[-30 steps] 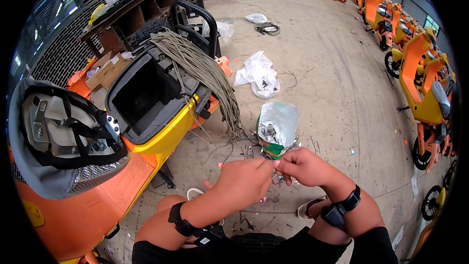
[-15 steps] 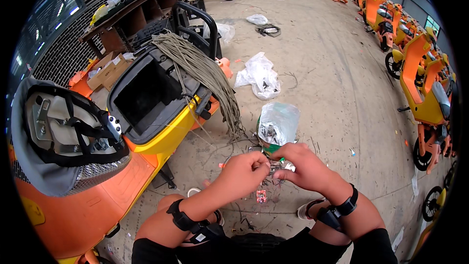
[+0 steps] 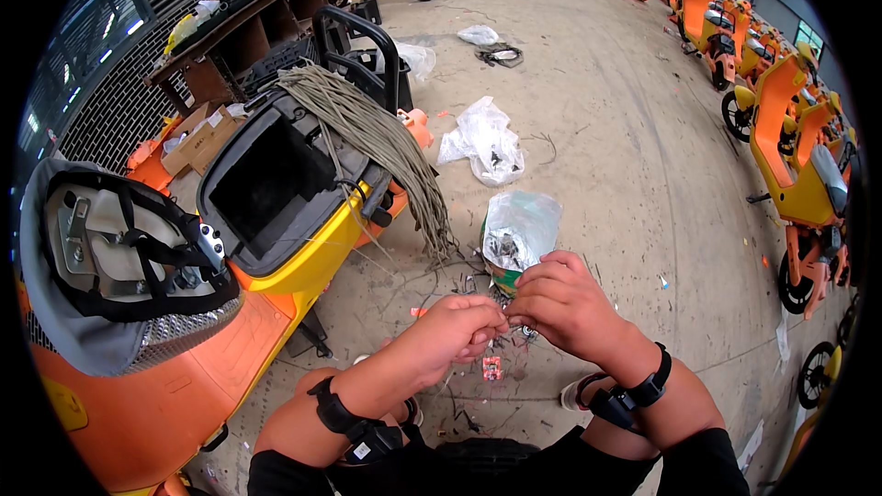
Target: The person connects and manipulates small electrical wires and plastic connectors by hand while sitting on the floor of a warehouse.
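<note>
My left hand (image 3: 461, 327) and my right hand (image 3: 565, 307) meet fingertip to fingertip at the middle, low over the floor. Both are closed in a pinch. Whatever lies between the fingers is too small and too covered to name. Just beyond them stands an open bag (image 3: 522, 220) with a clear and silvery lining and a green lower part, partly hidden by my right hand. Dark wire-like scraps lie beneath the hands. A small red piece (image 3: 492, 368) rests on the floor between my feet.
At my left stands an orange and yellow scooter (image 3: 303, 257) with an open black seat box, a bundle of grey-green cord (image 3: 377, 129) draped over it and an upturned seat (image 3: 129, 266). White plastic bags (image 3: 487, 140) lie ahead. Rows of scooters (image 3: 790, 156) line the right.
My right hand has turned, its fingers drawing together and its tips coming against the left hand's. The left fingers have curled in closer. The view has shifted slightly.
</note>
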The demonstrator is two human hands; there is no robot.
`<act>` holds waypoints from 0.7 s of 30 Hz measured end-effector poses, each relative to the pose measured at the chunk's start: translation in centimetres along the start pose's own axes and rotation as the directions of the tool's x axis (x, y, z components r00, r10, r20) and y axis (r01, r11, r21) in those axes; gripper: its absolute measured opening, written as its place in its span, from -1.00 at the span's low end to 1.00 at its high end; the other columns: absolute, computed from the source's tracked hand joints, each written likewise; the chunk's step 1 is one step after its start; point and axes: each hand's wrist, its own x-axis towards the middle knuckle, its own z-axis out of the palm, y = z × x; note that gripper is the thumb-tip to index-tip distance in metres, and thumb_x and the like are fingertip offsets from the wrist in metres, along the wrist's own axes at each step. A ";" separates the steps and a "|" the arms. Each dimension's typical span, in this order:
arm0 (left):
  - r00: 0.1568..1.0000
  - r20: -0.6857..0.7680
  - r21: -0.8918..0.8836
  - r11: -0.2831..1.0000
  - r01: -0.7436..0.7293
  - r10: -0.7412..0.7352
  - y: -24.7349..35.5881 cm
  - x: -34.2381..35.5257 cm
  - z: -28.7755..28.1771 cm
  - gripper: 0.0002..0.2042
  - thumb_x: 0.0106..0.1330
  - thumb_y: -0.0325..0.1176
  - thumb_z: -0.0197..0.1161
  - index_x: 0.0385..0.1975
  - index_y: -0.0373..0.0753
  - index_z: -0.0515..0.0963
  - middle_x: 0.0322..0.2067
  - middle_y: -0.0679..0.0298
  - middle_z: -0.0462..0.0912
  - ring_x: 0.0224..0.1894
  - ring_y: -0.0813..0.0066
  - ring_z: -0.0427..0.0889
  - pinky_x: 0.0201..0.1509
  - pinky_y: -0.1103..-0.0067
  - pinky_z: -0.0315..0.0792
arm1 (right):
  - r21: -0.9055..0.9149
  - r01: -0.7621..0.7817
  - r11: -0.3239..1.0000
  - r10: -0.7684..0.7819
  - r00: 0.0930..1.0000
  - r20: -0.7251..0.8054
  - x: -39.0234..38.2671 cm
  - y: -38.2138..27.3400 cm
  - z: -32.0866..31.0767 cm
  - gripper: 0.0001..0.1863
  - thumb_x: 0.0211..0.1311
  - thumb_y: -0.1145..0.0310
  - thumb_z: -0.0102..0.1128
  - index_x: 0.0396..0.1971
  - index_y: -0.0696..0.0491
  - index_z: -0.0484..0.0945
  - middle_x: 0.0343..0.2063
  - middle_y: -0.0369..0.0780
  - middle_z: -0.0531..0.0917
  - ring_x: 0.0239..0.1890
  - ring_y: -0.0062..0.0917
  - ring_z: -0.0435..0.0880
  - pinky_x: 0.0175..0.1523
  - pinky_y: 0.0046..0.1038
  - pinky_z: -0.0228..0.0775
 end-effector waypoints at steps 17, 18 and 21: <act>0.615 0.263 0.925 -0.013 -0.380 0.744 -1.8 -0.5 1.2 -0.93 0.25 -0.43 0.26 -0.30 -0.22 0.57 -0.47 0.16 0.64 -0.48 0.08 0.65 -0.46 0.33 0.49 | 0.605 -0.741 0.291 0.516 0.654 0.553 -0.9 -0.1 0.7 -0.71 0.47 0.26 0.16 -0.36 0.14 0.70 -0.50 -0.33 0.69 -0.44 -0.70 0.58 -0.34 -0.57 0.40; 0.607 0.284 0.925 -0.045 -0.378 0.743 -1.8 -0.5 1.2 -0.93 0.25 -0.43 0.26 -0.31 -0.22 0.56 -0.47 0.17 0.64 -0.47 0.07 0.65 -0.46 0.32 0.50 | 0.599 -0.761 0.251 0.510 0.630 0.586 -0.9 0.1 0.7 -0.70 0.48 0.24 0.15 -0.36 0.14 0.70 -0.51 -0.35 0.69 -0.44 -0.72 0.57 -0.34 -0.58 0.40; 0.620 0.313 0.932 -0.104 -0.348 0.719 -1.9 -0.6 1.3 -0.92 0.24 -0.43 0.26 -0.30 -0.20 0.56 -0.45 0.19 0.63 -0.47 0.09 0.65 -0.47 0.32 0.51 | 0.592 -0.788 0.171 0.497 0.588 0.639 -1.0 0.4 0.7 -0.68 0.49 0.22 0.11 -0.36 0.11 0.71 -0.52 -0.36 0.68 -0.45 -0.75 0.55 -0.34 -0.61 0.38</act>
